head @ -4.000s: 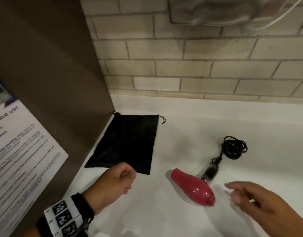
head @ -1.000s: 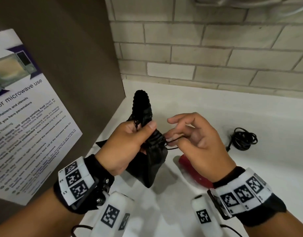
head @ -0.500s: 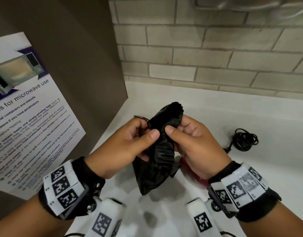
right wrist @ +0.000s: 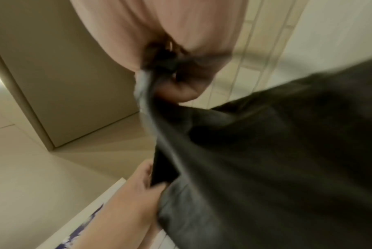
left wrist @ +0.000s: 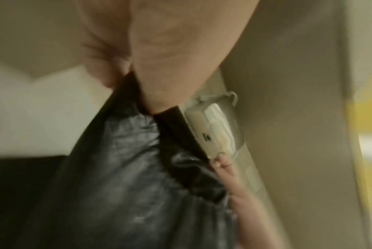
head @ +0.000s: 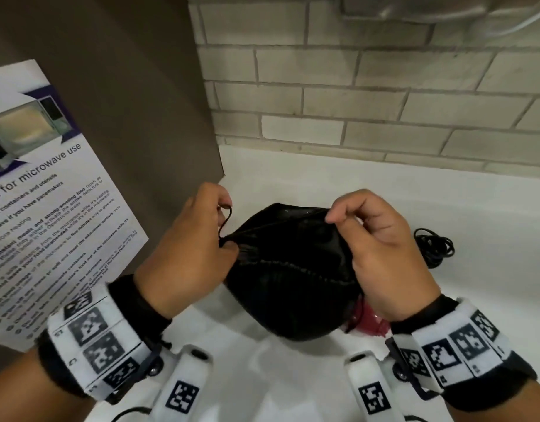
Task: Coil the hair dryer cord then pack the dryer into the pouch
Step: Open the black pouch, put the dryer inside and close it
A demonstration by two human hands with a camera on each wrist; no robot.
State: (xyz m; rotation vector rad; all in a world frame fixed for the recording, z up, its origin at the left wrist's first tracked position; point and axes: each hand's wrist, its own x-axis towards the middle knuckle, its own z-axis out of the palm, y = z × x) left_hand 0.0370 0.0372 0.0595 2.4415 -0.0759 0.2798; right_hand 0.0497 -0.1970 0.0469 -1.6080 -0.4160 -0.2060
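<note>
I hold the black drawstring pouch (head: 288, 269) above the white counter (head: 323, 184), its mouth spread wide between both hands. My left hand (head: 198, 242) pinches the left rim and drawstring loop. My right hand (head: 375, 239) pinches the right rim. Both wrist views are blurred and show the pouch fabric (left wrist: 125, 168) (right wrist: 276, 151) gripped by fingers. The red hair dryer (head: 367, 322) lies on the counter under the pouch, mostly hidden. Its coiled black cord (head: 436, 246) lies at the right, behind my right hand.
A brown side panel (head: 125, 117) with a microwave-use poster (head: 43, 208) stands close on the left. A brick wall (head: 384, 102) runs along the back of the counter. White counter surface shows to the right and rear.
The pouch was picked up off the counter and its bunched mouth has been pulled apart; my hands have moved away from each other, stretching the opening wide.
</note>
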